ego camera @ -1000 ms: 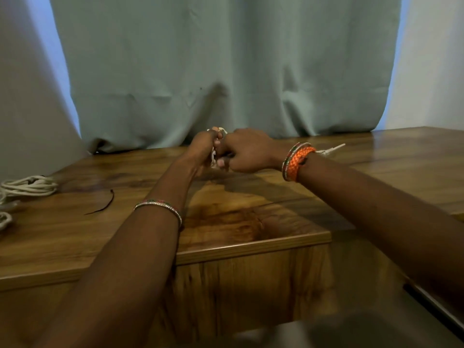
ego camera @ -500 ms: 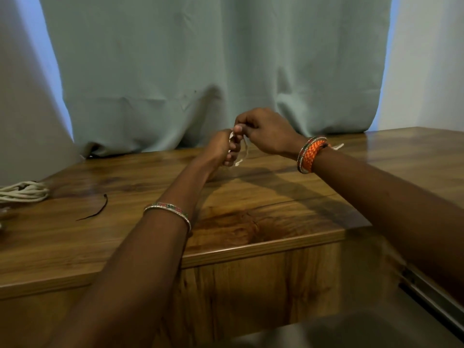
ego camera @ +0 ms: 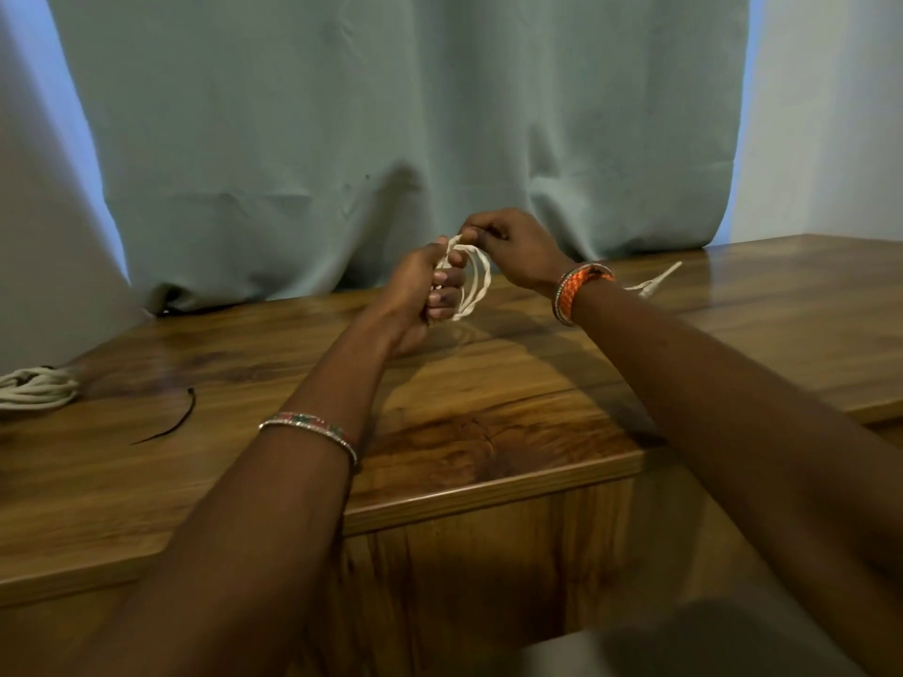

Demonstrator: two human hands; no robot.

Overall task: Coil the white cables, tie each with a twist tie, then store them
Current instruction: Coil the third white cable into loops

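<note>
Above the wooden desk [ego camera: 488, 432], our left hand [ego camera: 420, 295] grips the coiled white cable [ego camera: 476, 280] while our right hand [ego camera: 513, 246] pinches its top loop; the tail [ego camera: 655, 283] trails toward three o'clock. A loosened grip, we judge, could spring the loops apart.

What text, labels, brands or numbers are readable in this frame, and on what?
None. No readable text anywhere in the head view.
White cable, gripped by the left hand and pinched by the right hand: no print.
Coiled cable at the table's left edge: no tag.
Wooden table, curtain, orange wristband, beaded bracelet: patterns only, no lettering.
</note>
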